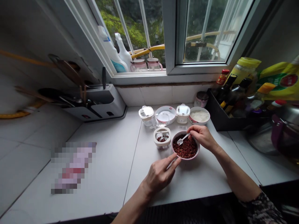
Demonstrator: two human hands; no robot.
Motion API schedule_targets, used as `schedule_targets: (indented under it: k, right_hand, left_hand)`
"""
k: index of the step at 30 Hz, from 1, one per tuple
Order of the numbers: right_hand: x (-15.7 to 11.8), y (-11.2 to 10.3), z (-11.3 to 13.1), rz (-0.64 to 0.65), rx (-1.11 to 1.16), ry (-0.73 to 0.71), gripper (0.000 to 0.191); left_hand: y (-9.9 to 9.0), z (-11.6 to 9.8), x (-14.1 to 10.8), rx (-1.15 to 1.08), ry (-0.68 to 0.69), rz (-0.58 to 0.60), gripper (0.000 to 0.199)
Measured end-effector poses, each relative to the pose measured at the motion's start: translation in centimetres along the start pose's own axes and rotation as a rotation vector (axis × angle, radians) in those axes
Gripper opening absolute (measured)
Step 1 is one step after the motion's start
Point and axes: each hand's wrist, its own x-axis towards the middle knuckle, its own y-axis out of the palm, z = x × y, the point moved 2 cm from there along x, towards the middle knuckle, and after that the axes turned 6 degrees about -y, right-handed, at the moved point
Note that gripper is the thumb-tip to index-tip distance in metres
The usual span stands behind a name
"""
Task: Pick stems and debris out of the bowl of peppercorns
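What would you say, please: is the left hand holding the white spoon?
No, the right hand holds the spoon, while the left hand touches the rim of the bowl.

The right sleeve point(261, 207) was dark with a pale, blotchy pattern; the left hand point(160, 175) and the right hand point(203, 136) were bare.

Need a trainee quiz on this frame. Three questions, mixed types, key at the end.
1. Which hand holds the white scoop?
2. True or false: the left hand is at the near-left rim of the bowl.
3. The small container left of the bowl holds some: A) white powder, B) dark red bits, C) green leaves.

Key: 1. right hand; 2. true; 3. B.
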Motion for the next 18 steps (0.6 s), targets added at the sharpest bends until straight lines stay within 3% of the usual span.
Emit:
schedule_targets:
  k: [10,18]
  right_hand:
    - [-0.33,0.35,0.53,-0.004,-0.056,-0.074,0.019]
    - [-0.52,0.15,0.84,0.031,-0.008,-0.045,0.019]
  left_hand:
    - [0.08,0.01,-0.04,0.001,0.003,-0.006,0.031]
    - [0.05,0.01,-0.04,-0.001,-0.005,0.003,0.032]
